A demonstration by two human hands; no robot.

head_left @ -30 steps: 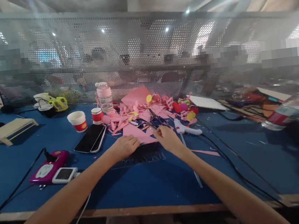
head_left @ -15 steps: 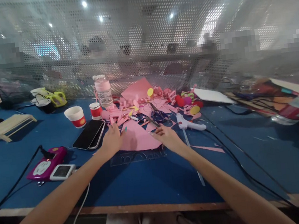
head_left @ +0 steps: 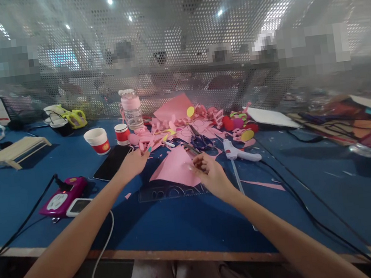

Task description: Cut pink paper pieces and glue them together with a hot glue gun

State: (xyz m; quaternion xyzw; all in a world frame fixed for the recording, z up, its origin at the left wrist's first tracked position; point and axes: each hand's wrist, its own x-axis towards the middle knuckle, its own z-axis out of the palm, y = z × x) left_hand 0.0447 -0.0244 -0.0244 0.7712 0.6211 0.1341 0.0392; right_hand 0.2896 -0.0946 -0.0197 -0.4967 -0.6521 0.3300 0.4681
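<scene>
My right hand (head_left: 210,175) is curled at the right edge of a pink paper sheet (head_left: 172,168), its thumb and fingers closed on that edge. The sheet is tilted and lies partly over a clear stencil ruler (head_left: 165,193). My left hand (head_left: 134,163) is off the sheet, beside the near left side of a heap of pink paper scraps (head_left: 151,136). Its thumb and forefinger are apart, and I see nothing held in them. Dark-handled scissors (head_left: 202,142) lie just beyond my right hand. A white glue gun (head_left: 240,152) rests to the right of it.
Left of the heap stand paper cups (head_left: 97,140), a red cup (head_left: 122,134) and a pink-lidded bottle (head_left: 131,109). A black phone (head_left: 110,164) lies by my left wrist. A purple power strip (head_left: 63,198) is further left. Cables cross both sides. A perforated metal screen (head_left: 174,37) closes off the back.
My left hand has let go of the pink sheet and moved up and left towards the scraps. The sheet's left side has shifted and tilted. The right hand's fingers have curled in more.
</scene>
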